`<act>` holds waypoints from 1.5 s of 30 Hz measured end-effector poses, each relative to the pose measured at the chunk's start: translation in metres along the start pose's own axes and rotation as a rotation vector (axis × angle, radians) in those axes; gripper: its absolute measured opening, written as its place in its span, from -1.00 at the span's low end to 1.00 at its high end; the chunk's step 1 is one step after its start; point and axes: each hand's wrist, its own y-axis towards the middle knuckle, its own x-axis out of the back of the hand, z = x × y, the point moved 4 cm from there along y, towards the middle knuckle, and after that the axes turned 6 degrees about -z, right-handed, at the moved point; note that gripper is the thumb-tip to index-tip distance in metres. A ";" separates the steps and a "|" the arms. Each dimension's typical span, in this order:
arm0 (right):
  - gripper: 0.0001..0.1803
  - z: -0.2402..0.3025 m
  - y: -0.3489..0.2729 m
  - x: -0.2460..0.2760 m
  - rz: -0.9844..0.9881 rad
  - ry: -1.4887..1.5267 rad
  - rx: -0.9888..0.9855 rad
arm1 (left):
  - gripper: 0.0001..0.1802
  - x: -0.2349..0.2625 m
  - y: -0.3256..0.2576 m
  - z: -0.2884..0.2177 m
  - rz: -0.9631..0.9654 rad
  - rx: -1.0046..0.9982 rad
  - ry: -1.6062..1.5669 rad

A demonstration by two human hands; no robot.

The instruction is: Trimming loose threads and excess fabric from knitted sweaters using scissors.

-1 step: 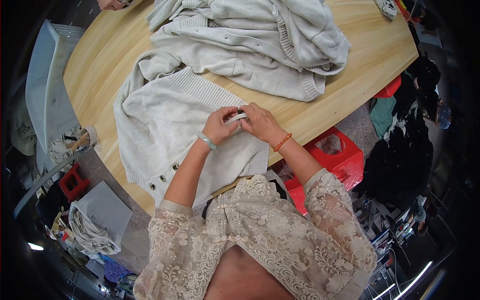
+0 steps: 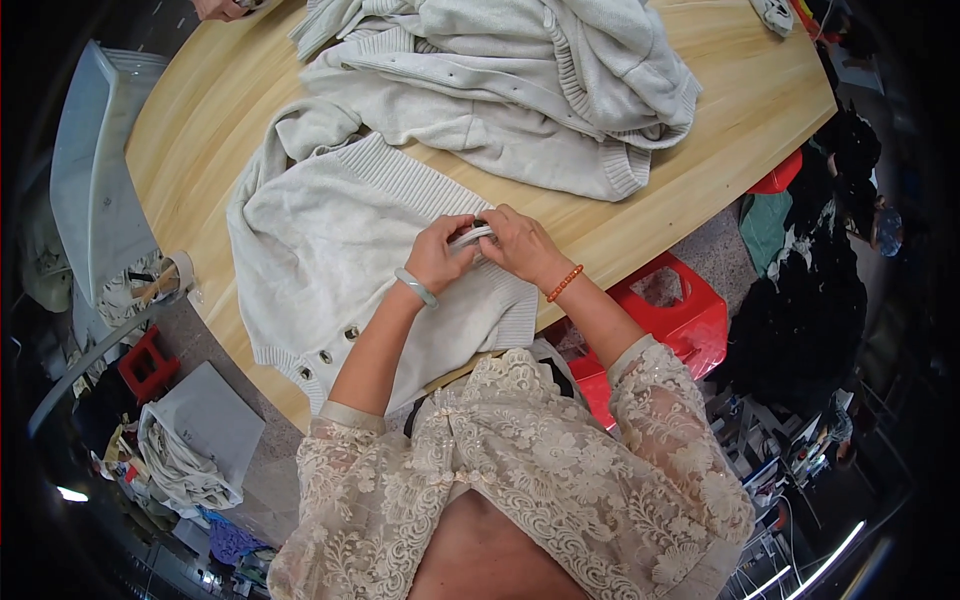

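Note:
A pale grey knitted cardigan (image 2: 310, 230) lies spread over the near part of the table, its ribbed band running diagonally upward. Along its lower left edge sit several dark buttons (image 2: 325, 357). My left hand (image 2: 440, 252), below a pale green bangle, pinches a folded edge of this cardigan. Close beside it, my right hand (image 2: 517, 243), with an orange bead bracelet at the wrist, grips the same fold from the other side. Between the fingertips a small dark spot shows, perhaps a button; the fingers partly hide it.
A heap of similar grey cardigans (image 2: 480, 90) covers the far middle of the wooden table (image 2: 730, 170). Another person's hand (image 2: 218, 8) rests at the far left edge. A red plastic stool (image 2: 690, 315) stands right of me. Black cloth (image 2: 800, 300) is piled beyond it.

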 end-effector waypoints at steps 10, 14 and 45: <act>-0.71 -0.005 0.004 -0.002 0.000 0.119 0.070 | -0.85 -0.001 0.001 0.016 -0.194 -0.134 0.167; -0.76 -0.007 0.003 0.002 0.037 0.133 0.021 | -0.85 -0.001 0.001 0.017 -0.159 -0.109 0.116; -0.59 0.039 -0.024 -0.010 0.052 0.087 0.134 | -0.50 -0.001 -0.078 0.008 -0.360 -0.352 0.453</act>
